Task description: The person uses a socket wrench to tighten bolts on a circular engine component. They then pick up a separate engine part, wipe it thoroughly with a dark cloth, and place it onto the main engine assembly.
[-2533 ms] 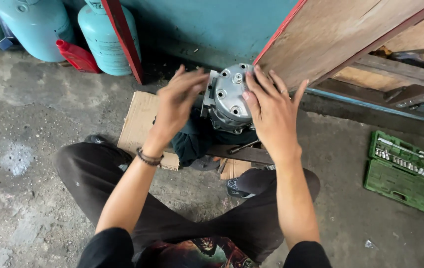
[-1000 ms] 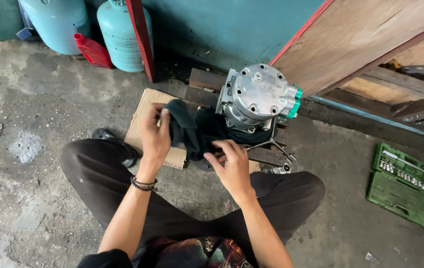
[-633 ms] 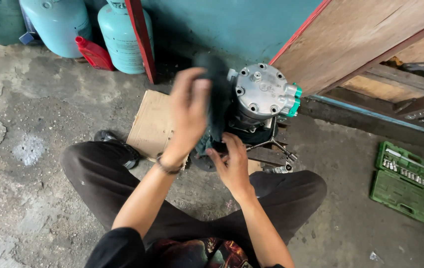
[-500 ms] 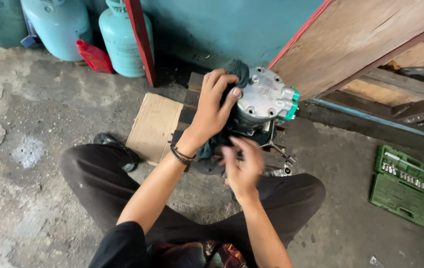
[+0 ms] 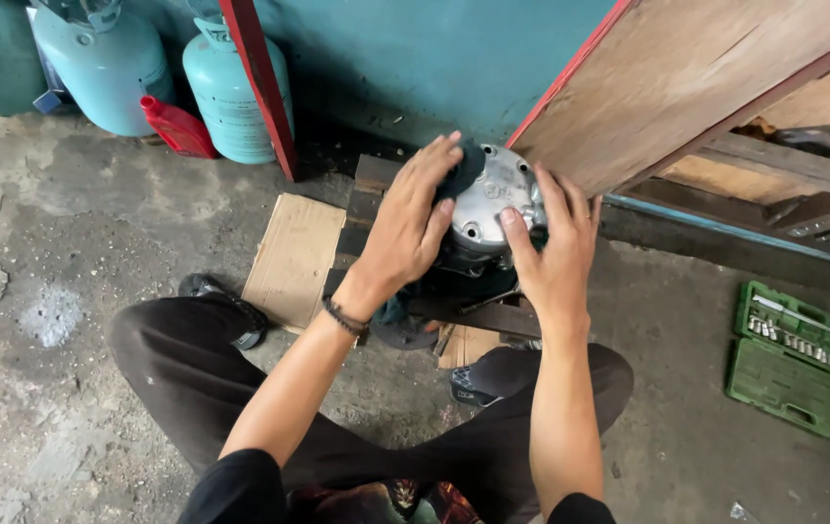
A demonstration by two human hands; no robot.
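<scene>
The round silver metal compressor point(image 5: 493, 199) stands on dark wooden slats point(image 5: 366, 199), close under the slanted brown wooden board's point(image 5: 687, 78) edge. The left hand point(image 5: 410, 228) presses a dark rag point(image 5: 459, 170) flat against the compressor's left side; the right hand point(image 5: 556, 247) lies spread on its right. Bare concrete floor point(image 5: 66, 408) lies open left of it.

Soft, even daylight fills the frame — shadows faint, deepest under the wall point(image 5: 415, 58) at upper centre — focus sharp throughout, with slight wide-angle stretch at the edges.

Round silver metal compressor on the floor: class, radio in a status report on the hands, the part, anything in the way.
Left hand presses dark cloth on round silver metal compressor. Right hand steadies its side. Slanted wooden board close above.
</scene>
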